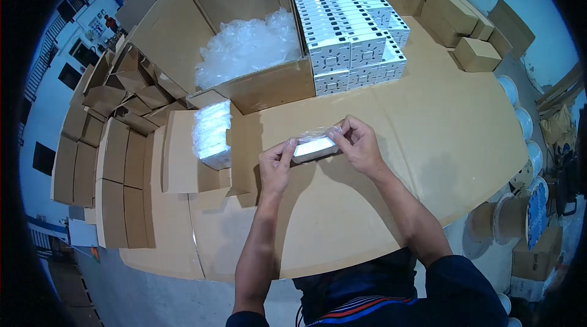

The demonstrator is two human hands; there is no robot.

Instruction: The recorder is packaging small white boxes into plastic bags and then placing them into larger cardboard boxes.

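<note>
- A small white block [314,148], flat and oblong, sits in a clear, crinkly film bag [318,135] held just above the middle of the bench [440,143].
- The left hand [276,165] pinches the block's left end, fingers [285,148] clamped on it.
- The right hand [359,143] grips the right end, its fingers [343,133] closed on the film along the far edge.
- The film bunches and shines above the block; the block's face looks smooth and plain.
- The bench is covered in flat brown cardboard, matt, with a rounded near edge.
- Just left of the hands lies an open carton [183,156] with a stack of film-wrapped blocks [212,134] standing in it.
- Farther off stands a large cardboard box [244,88], flaps up, filled with a loose heap of crumpled clear film [247,45].
- To its right, far side, small white printed boxes [351,33] are stacked in tight rows, square-faced with dark markings.
- On the far right sit a few plain brown boxes [477,55].
- On the left, folded brown cartons [116,162] lie in flat piles, with opened ones heaped behind them.
</note>
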